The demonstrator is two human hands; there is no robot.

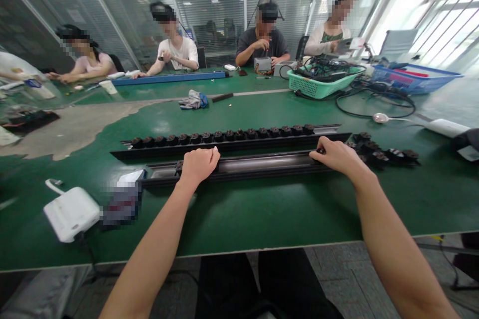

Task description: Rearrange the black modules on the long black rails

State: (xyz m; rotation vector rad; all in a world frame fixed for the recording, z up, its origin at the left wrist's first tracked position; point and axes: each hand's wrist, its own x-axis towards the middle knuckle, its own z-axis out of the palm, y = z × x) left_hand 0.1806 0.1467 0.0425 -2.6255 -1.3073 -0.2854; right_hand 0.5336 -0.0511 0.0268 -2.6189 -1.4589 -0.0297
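A long black rail (262,163) with a shiny metal channel lies across the table in front of me. My left hand (198,165) is closed over its left part, and the fingers hide what they hold. Beside that hand, a small black module (178,168) sits in the channel. At the right end of the same rail, my right hand (333,155) pinches a small black module (321,150), mostly covered by the fingers. Behind lies a second black rail (160,152) carrying a row of several black round modules (218,135). More loose modules (379,154) are piled right of my right hand.
A white adapter (73,213) and a dark pouch (121,205) lie at the near left. Gloves (193,100) and a black strip (222,97) are farther back. A green basket of cables (318,84) and a blue basket (415,79) stand at right. Several people sit opposite.
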